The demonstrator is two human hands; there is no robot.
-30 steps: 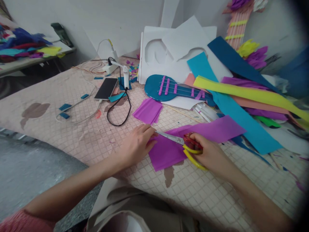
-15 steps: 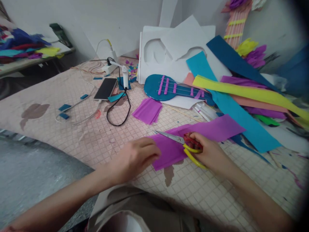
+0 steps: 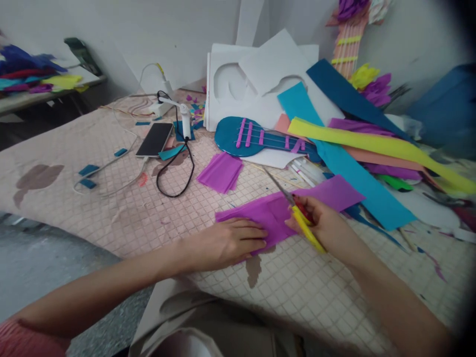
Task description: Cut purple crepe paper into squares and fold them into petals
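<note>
My left hand lies flat on the left part of a folded purple crepe paper strip, fingers stretched out across it. In my right hand is a pair of scissors with yellow and red handles. The blades point up and to the left, over the strip's far edge, and look closed. My right fingertips touch the strip or hover just over it; I cannot tell which. Beyond the strip lies a fanned stack of cut purple paper pieces.
A blue toy guitar with pink bars lies behind the stack. To the right, long blue and yellow paper strips overlap. A phone on a cable and a small white device sit at the left. White cut-out boards lean at the back.
My left hand has come down flat onto the purple strip. The scissors have swung from pointing left to pointing up and left. The view has shifted slightly.
</note>
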